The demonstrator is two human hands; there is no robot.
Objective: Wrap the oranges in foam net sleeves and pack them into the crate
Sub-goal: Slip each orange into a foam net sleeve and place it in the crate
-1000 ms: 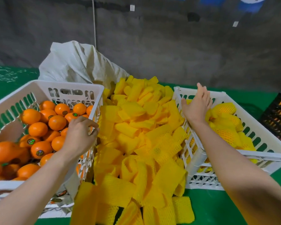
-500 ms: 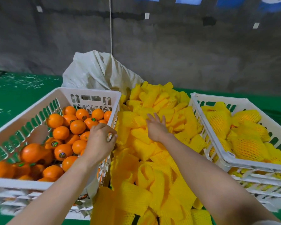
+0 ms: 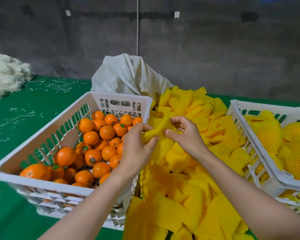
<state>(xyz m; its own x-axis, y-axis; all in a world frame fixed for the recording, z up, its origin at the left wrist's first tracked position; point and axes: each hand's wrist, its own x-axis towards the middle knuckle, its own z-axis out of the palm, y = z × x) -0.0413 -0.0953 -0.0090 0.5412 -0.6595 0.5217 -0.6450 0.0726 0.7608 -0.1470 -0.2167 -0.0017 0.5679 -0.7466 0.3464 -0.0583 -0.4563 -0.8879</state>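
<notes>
Sleeve (image 3: 158, 131) pinched between fingers of left hand (image 3: 137, 148) and right hand (image 3: 185, 135).

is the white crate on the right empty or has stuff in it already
Partly filled: the right crate holds several wrapped oranges in yellow foam net; how deep cannot be told.

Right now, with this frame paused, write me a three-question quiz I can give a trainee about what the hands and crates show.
1. True or false: the left hand and the right hand both hold one foam net sleeve.
2. Where do the bare oranges lie? A: left crate. B: white sack. C: green table.
3. What lies between the left crate and the right crate?
Key: 1 true; 2 A; 3 the pile of loose sleeves.
</notes>
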